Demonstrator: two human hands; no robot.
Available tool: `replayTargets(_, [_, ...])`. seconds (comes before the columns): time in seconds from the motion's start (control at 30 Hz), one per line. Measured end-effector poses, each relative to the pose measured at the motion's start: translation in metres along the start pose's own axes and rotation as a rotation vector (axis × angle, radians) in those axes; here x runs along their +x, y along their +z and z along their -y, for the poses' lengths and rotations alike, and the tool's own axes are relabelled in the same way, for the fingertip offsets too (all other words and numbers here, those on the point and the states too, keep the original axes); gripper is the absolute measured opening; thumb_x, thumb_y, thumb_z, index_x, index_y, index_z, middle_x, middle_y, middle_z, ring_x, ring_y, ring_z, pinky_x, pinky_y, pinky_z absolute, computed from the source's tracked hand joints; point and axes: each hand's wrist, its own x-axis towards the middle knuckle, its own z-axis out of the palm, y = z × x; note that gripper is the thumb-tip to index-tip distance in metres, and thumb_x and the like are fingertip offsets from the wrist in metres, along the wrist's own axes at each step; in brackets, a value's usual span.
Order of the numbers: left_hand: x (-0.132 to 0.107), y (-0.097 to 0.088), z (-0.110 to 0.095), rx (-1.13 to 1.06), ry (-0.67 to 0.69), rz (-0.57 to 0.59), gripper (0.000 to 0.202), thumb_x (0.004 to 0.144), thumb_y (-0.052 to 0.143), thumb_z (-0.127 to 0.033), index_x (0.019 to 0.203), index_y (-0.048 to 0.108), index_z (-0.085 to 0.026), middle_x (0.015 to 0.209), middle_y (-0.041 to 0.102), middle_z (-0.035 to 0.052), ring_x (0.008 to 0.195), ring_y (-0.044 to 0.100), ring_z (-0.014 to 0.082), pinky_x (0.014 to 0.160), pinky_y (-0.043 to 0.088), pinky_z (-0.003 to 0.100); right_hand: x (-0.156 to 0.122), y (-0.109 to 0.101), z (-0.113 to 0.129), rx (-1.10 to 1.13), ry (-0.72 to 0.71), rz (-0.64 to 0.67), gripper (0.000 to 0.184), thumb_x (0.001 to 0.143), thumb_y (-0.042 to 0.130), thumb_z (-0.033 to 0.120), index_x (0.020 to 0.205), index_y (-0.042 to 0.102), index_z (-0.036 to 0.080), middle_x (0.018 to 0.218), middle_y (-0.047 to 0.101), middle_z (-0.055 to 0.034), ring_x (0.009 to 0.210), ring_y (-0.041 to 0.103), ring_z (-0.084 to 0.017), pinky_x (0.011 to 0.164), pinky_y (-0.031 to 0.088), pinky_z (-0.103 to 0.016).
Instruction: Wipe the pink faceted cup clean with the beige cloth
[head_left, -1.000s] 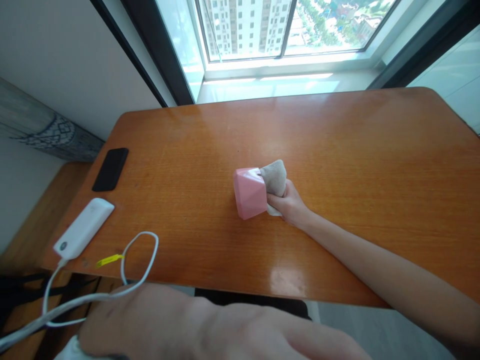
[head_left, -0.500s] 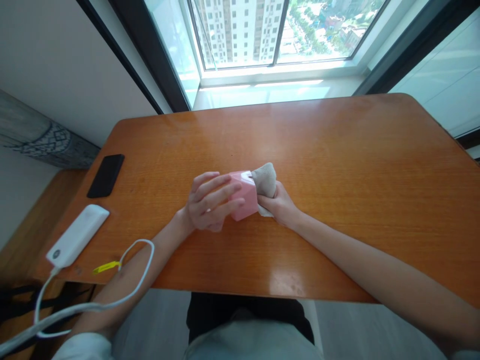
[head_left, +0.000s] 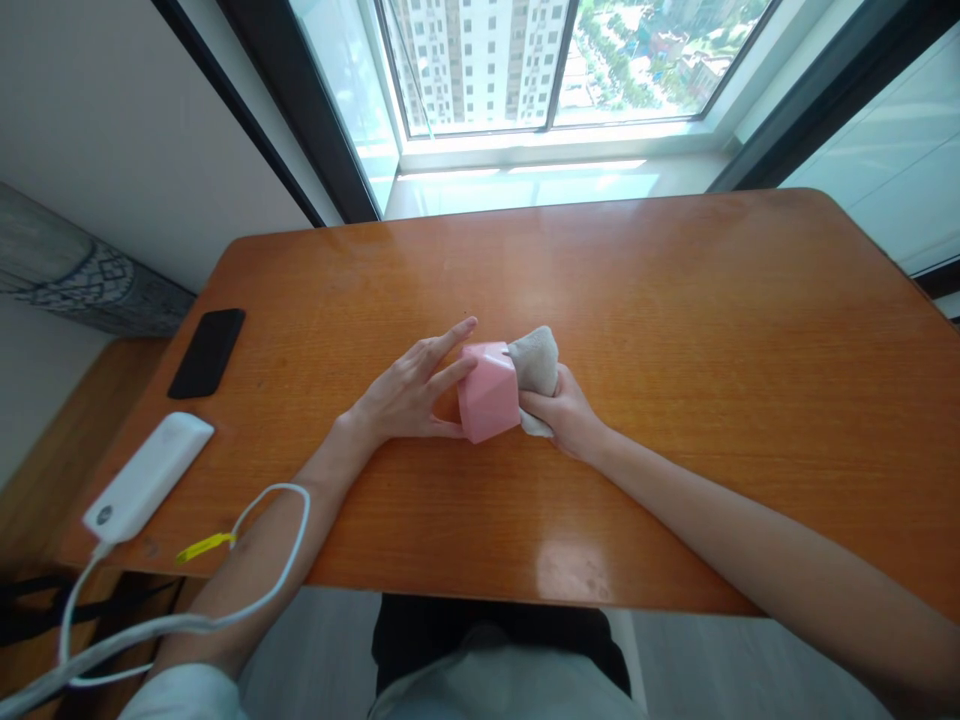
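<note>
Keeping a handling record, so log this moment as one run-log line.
left hand: open, touching pink faceted object | right hand: gripping beige cloth against it | surface: orange wooden table

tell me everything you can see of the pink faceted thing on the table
The pink faceted object is a chunky angular block with flat, glossy facets, and it looks like smooth plastic or ceramic; what it is for cannot be told. It sits near the middle of the orange wooden table. The fingers of the open left hand reach its left side, and a beige cloth, gripped by the right hand, presses against its right side.
</note>
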Motion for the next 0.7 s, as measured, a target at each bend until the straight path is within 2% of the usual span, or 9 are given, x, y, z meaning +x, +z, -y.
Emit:
replayTargets(0.1, [0.000, 0.000, -0.003, 0.008, -0.014, -0.015, 0.122, 0.095, 0.087, -0.059, 0.183, 0.006, -0.039, 0.186, 0.030, 0.0229, 0.162, 0.053, 0.0385, 0.120, 0.059, 0.057, -0.001, 0.002, 0.003, 0.021, 0.020, -0.020, 0.033, 0.064, 0.097, 0.027, 0.092, 0.081, 0.018, 0.084, 0.080, -0.0021, 0.073, 0.070, -0.017, 0.069, 0.059, -0.027])
replayTargets(0.23, [-0.002, 0.001, -0.006, 0.000, -0.022, -0.022, 0.113, 0.093, 0.090, -0.055, 0.180, 0.018, -0.039, 0.178, 0.043, 0.0228, 0.156, 0.059, 0.0389, 0.117, 0.062, 0.058, -0.001, 0.002, 0.003, 0.037, 0.041, -0.025, 0.035, 0.064, 0.097, 0.027, 0.094, 0.082, 0.018, 0.086, 0.081, -0.0026, 0.072, 0.070, -0.017, 0.068, 0.058, -0.027])
replayTargets(0.4, [0.000, 0.004, -0.011, -0.114, -0.095, -0.044, 0.113, 0.086, 0.096, -0.046, 0.175, 0.027, -0.039, 0.175, 0.045, 0.0214, 0.156, 0.059, 0.0404, 0.118, 0.063, 0.061, 0.000, -0.001, -0.002, 0.000, 0.009, -0.026, 0.034, 0.067, 0.095, 0.028, 0.097, 0.084, 0.018, 0.088, 0.082, -0.0033, 0.074, 0.070, -0.017, 0.068, 0.058, -0.026])
replayTargets(0.57, [0.005, 0.003, -0.019, -0.184, -0.135, -0.035, 0.116, 0.082, 0.099, -0.040, 0.175, 0.030, -0.031, 0.171, 0.047, 0.0253, 0.155, 0.059, 0.0434, 0.119, 0.062, 0.061, 0.000, -0.001, -0.002, -0.021, 0.004, -0.032, 0.031, 0.065, 0.093, 0.027, 0.093, 0.084, 0.017, 0.086, 0.081, -0.0032, 0.073, 0.068, -0.017, 0.069, 0.058, -0.027])
replayTargets(0.7, [0.009, -0.001, -0.023, -0.237, -0.171, -0.032, 0.117, 0.081, 0.099, -0.046, 0.175, 0.032, -0.027, 0.168, 0.050, 0.0263, 0.155, 0.059, 0.0440, 0.122, 0.059, 0.060, 0.000, 0.000, 0.000, -0.011, 0.005, -0.032, 0.029, 0.064, 0.092, 0.024, 0.091, 0.083, 0.018, 0.085, 0.080, -0.0029, 0.073, 0.067, -0.016, 0.069, 0.057, -0.027])
